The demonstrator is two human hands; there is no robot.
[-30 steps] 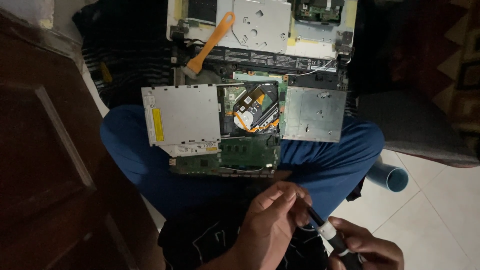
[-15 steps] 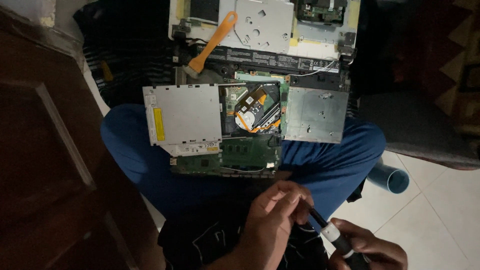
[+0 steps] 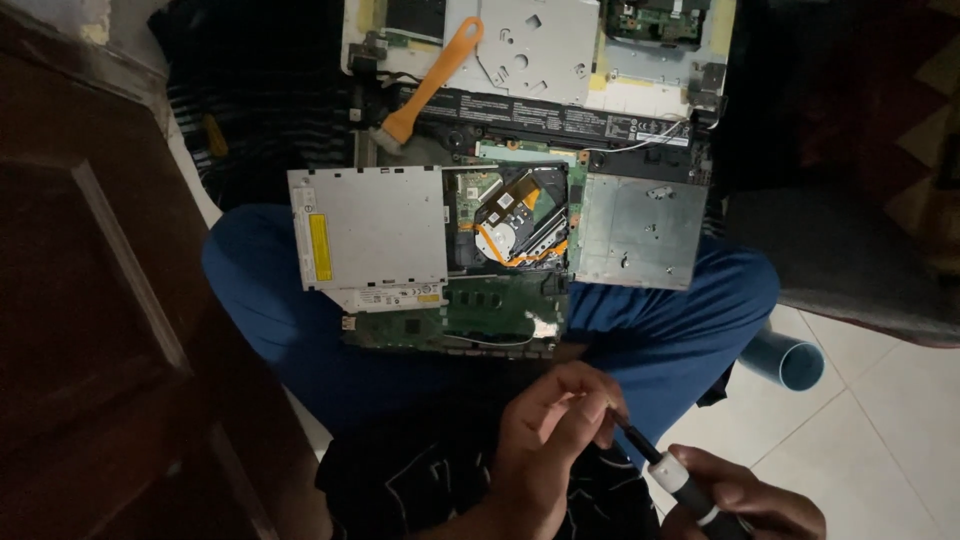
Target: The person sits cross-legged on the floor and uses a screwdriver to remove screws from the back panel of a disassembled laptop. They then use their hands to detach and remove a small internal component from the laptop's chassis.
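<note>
Dim room, white tile floor [image 3: 880, 440] at near right, dark wooden door [image 3: 100, 330] at left; person sits cross-legged in blue trousers [image 3: 660, 340] with an opened laptop [image 3: 500, 250] across the lap. Near edge: left hand [image 3: 555, 425] pinches the dark tip of a screwdriver [image 3: 680, 480] between thumb and fingers, closed narrow on it; right hand [image 3: 745, 500] wraps the black-and-white handle, low right. Tip detail too dark to read. Judgement: seating a bit or checking the tip goes best with the shaft held steady by the right hand and only the fingertips turning, kept over the lap so a small part cannot drop to the tile. Silver drive [image 3: 370, 235] at left of the board carries a yellow upright strip label [image 3: 319, 247] and a white sticker along its near edge. Far side: long black label strip [image 3: 560, 115] with white print, orange pry tool [image 3: 435, 80] lying diagonal. Blue pipe end [image 3: 785, 358] at right.
</note>
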